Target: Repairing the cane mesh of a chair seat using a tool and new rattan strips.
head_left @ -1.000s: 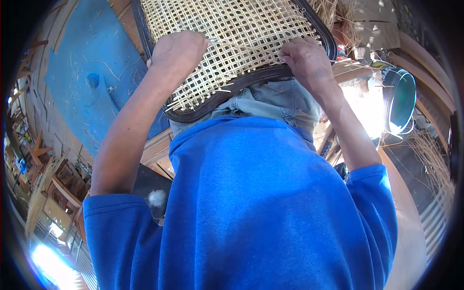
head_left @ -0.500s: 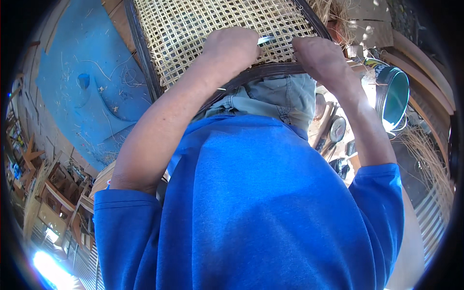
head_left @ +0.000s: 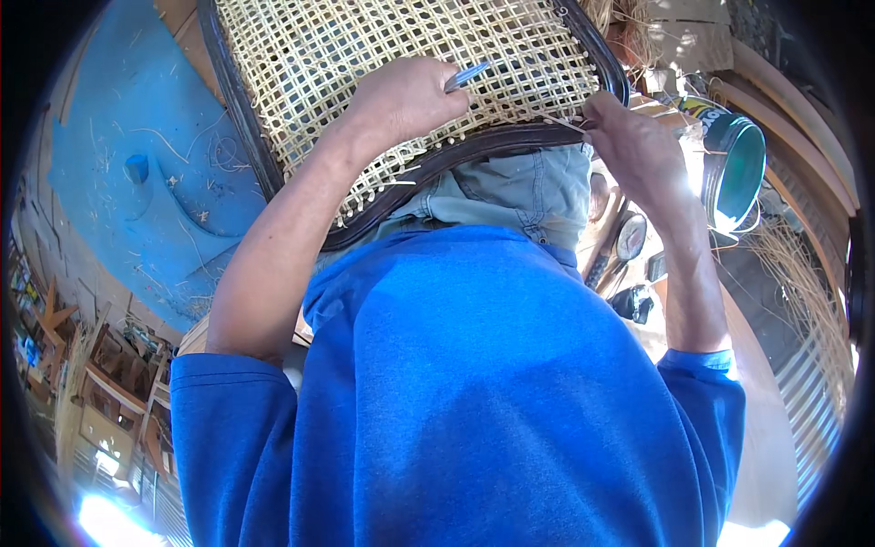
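- The left hand [head_left: 410,98] holds a slim metallic tool [head_left: 468,77] over the pale, open-holed cane mesh [head_left: 365,46]; if it slips, it could split the weave.
- The right hand [head_left: 633,146] seems to pinch a thin cane strand [head_left: 565,123] at the frame's near right corner; too hard pulling may snap it.
- The dark, smooth, curved wooden frame [head_left: 501,141] rests against the trousers [head_left: 510,191].

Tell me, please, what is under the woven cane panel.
Grey trousers show at the near edge of the dark frame; the cane panel covers whatever lies farther under.
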`<state>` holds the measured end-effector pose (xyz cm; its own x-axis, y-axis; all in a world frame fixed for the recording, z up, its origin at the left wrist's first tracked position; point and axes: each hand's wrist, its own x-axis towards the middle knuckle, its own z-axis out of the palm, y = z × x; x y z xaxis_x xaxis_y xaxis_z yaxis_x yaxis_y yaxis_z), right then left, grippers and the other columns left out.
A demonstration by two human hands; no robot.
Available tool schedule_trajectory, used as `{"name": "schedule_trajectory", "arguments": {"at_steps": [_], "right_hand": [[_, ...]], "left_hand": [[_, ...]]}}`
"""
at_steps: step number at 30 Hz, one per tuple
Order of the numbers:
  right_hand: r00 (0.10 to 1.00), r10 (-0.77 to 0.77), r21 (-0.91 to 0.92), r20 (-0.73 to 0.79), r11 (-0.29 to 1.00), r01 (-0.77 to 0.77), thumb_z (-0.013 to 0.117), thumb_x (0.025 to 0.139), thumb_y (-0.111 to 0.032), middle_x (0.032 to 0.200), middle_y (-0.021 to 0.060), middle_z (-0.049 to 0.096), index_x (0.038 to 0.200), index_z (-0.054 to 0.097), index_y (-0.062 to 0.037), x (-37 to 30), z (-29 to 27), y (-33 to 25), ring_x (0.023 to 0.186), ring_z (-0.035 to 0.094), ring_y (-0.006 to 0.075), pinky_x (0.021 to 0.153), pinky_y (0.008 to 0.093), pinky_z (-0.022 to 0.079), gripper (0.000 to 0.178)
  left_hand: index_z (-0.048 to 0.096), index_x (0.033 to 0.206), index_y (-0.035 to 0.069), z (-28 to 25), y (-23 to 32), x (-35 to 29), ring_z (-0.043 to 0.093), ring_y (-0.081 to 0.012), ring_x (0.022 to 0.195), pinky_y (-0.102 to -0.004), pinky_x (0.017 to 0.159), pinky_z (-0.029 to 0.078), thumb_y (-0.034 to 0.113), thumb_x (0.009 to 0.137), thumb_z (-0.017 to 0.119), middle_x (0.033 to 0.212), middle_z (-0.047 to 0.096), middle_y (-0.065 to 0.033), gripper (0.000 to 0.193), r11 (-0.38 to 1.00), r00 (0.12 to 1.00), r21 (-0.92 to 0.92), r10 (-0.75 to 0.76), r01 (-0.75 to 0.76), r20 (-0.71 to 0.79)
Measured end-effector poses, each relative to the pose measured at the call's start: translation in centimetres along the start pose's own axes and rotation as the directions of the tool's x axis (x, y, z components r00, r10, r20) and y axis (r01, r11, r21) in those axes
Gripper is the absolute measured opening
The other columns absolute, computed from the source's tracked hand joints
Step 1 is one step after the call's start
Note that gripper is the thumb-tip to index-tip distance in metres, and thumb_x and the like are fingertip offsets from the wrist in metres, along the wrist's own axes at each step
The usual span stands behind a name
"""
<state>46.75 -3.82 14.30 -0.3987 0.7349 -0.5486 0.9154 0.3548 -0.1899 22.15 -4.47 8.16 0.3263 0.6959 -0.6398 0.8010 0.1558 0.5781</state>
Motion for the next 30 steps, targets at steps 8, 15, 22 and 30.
{"name": "schedule_trajectory", "arguments": {"at_steps": [8,15,22,30], "right_hand": [[0.979,0.172,0.428,0.114,0.881,-0.204,0.057,0.088,-0.014,0.064,0.0067,0.053,0.092,0.059,0.0015,-2.3,-0.5,1.6,0.06,0.045,0.0092,0.055,0.0275,0.039,0.016],[0.976,0.193,0.437,0.104,0.872,-0.219,0.057,0.088,-0.015,0.064,0.0059,0.053,0.095,0.06,0.0009,-2.6,0.1,2.3,0.06,0.045,0.0089,0.055,0.0271,0.039,0.018],[0.994,0.095,0.449,-0.059,0.892,-0.058,0.056,0.087,-0.021,0.06,0.0085,0.051,0.087,0.057,-0.0018,-1.4,2.4,1.5,0.055,0.048,0.0142,0.053,0.0309,0.038,0.019],[0.987,0.162,0.709,-0.008,0.697,-0.109,0.056,0.09,-0.023,0.062,-0.001,0.053,0.084,0.059,-0.0023,-1.4,2.3,0.6,0.054,0.045,0.0072,0.051,0.0229,0.036,0.021]], "left_hand": [[0.062,0.083,0.006,-1.0,0.7,0.0,0.061,-0.0318,0.071,-0.0449,0.068,0.047,0.039,0.084,0.054,0.071,0.061,-0.0147,0.034,0.986,0.999,0.166,0.035,-0.033,-0.007],[0.06,0.077,0.002,-4.0,-2.1,-0.8,0.057,-0.0303,0.062,-0.0412,0.062,0.044,0.039,0.083,0.052,0.062,0.056,-0.0145,0.039,0.964,0.999,0.265,-0.008,-0.002,0.035],[0.06,0.078,-0.001,-6.2,-6.8,-2.5,0.053,-0.025,0.056,-0.0384,0.057,0.042,0.038,0.081,0.056,0.06,0.053,-0.0128,0.039,0.959,0.996,0.278,-0.019,0.044,-0.09],[0.061,0.094,0.001,-8.7,-5.1,-4.9,0.059,-0.0279,0.072,-0.0404,0.07,0.045,0.039,0.084,0.053,0.074,0.061,-0.0154,0.04,0.941,0.942,0.286,-0.084,0.182,-0.325]]}}
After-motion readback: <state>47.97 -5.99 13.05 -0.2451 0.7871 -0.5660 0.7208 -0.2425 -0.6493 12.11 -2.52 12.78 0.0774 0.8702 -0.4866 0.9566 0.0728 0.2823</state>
